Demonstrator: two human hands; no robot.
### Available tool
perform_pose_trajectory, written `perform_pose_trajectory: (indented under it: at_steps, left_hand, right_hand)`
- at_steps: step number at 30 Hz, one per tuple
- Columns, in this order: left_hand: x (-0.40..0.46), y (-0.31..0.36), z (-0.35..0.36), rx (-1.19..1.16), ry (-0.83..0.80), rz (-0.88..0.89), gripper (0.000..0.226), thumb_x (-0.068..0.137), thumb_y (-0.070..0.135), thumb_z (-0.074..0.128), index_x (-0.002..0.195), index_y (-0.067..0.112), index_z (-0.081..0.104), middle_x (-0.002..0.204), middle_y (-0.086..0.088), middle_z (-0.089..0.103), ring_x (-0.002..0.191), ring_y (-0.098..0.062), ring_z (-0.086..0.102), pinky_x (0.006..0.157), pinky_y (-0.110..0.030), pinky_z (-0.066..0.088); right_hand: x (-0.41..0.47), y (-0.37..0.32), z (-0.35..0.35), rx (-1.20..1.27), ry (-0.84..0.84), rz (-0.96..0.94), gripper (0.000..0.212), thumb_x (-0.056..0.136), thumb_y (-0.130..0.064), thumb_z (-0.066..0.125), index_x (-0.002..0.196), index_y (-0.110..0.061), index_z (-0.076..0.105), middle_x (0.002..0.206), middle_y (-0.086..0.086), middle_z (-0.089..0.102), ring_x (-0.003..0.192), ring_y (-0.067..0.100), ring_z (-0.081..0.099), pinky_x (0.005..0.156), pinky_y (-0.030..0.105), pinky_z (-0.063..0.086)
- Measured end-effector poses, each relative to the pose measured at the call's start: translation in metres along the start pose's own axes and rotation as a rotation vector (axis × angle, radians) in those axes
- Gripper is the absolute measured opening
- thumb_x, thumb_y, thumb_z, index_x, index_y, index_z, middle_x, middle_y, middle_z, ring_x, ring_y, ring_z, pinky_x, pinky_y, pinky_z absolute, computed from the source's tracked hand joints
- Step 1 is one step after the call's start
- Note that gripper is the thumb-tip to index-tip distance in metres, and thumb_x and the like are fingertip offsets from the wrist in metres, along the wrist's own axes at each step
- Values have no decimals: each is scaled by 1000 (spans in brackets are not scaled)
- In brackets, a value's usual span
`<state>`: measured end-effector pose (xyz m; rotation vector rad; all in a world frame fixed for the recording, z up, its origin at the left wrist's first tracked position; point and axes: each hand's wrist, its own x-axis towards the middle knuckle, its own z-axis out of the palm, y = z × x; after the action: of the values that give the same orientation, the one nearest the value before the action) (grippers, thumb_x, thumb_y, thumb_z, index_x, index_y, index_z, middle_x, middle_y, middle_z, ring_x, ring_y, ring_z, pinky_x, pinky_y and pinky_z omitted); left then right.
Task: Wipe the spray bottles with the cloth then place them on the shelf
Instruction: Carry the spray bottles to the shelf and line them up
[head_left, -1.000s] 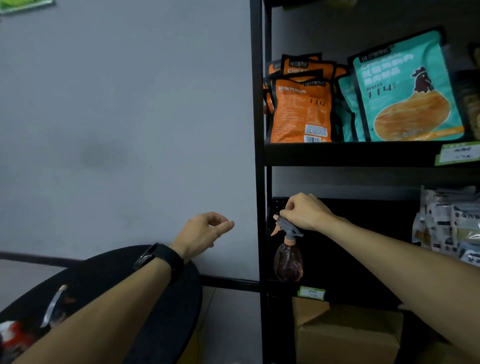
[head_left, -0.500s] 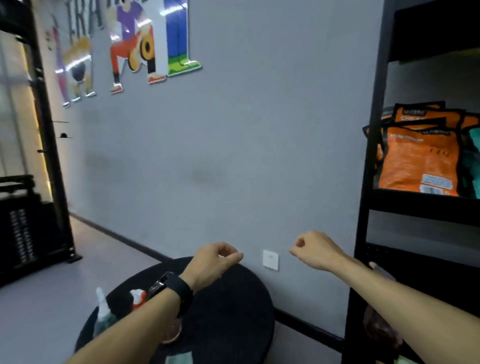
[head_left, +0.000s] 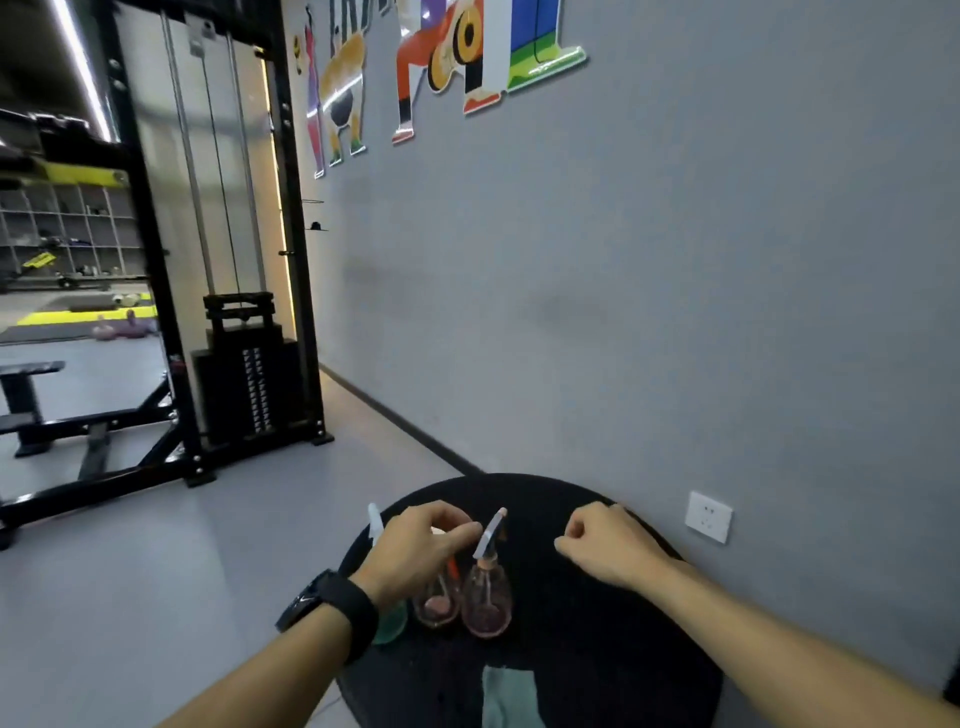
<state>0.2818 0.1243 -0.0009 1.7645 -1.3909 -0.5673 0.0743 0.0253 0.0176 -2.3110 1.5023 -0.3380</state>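
Note:
A round black table (head_left: 597, 649) fills the bottom centre. On it stand a pink clear spray bottle with a grey trigger (head_left: 487, 603), a second pink bottle (head_left: 438, 605) just left of it, and a green bottle (head_left: 388, 630) half hidden behind my left wrist. A grey-green cloth (head_left: 506, 696) lies on the table's near side. My left hand (head_left: 421, 545) hovers over the two pink bottles, fingers loosely curled and holding nothing, fingertips close to the grey trigger. To the right, above the table, my right hand (head_left: 608, 548) is curled in a loose fist, empty. The shelf is out of view.
A grey wall with a white socket (head_left: 708, 516) runs along the right. A black cable machine with a weight stack (head_left: 249, 374) stands at the left, with a bench (head_left: 31, 410) beyond it. Grey floor lies between the machine and the table.
My right hand let go of the spray bottle on the shelf. The view swung left from the shelf to the table, and both hands now hang over it.

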Motion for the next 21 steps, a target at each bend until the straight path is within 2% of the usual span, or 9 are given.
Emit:
perform_pose_trajectory:
  at_steps: [4,8,10,11,13,15,18,21]
  left_hand:
    - [11,-29,5,-19,2,-47,17,92,40,67,99,26,71,91,13,70,77,1,63,66,-15,47]
    - [25,-51,16,-6,6,-71,13,93,35,67,94,23,71,84,12,69,71,2,61,60,-7,45]
    - [32,-60,23,7,-2,-90,17,92,37,67,98,22,72,87,12,70,74,1,63,62,-5,46]
    - [35,-65,26,7,-16,-97,20,92,39,67,100,22,72,88,11,70,77,-1,64,68,-8,49]
    - [43,-75,35,-2,-41,-111,25,90,44,68,101,22,72,92,8,72,82,-7,67,81,-25,57]
    - [51,-88,44,-12,-55,-128,27,89,45,69,103,22,72,97,6,73,90,-10,68,88,-35,57]
    - [58,-106,58,-23,-68,-153,26,90,43,69,104,22,72,98,4,73,93,-14,70,90,-38,57]
    - [59,-127,74,-23,-106,-199,24,91,43,68,103,22,72,91,8,70,87,-11,67,88,-34,57]
  right_hand:
    - [24,-9,38,7,-61,-5,14,89,-29,61,88,-18,69,80,-5,67,75,11,64,72,30,55]
    - [45,-10,70,6,-91,-8,16,89,-31,61,88,-17,69,82,-3,68,76,15,65,72,33,56]
    - [55,-8,83,-2,-105,-8,19,89,-32,60,89,-16,70,82,-1,69,77,17,66,74,36,56]
    - [59,-7,90,-4,-111,-7,20,89,-32,60,89,-15,70,82,0,69,77,17,66,74,37,56]
    - [68,-4,103,-2,-114,-3,21,90,-34,59,89,-16,70,84,0,69,78,18,65,75,37,56]
    - [76,-1,115,1,-100,7,21,89,-36,59,91,-18,69,89,0,68,85,20,65,76,37,55]
    - [89,4,133,21,-79,21,24,89,-39,58,94,-18,70,95,2,69,91,23,64,80,38,54]
    - [98,11,156,81,-67,27,25,89,-41,59,101,-20,68,101,0,69,95,22,64,83,40,54]
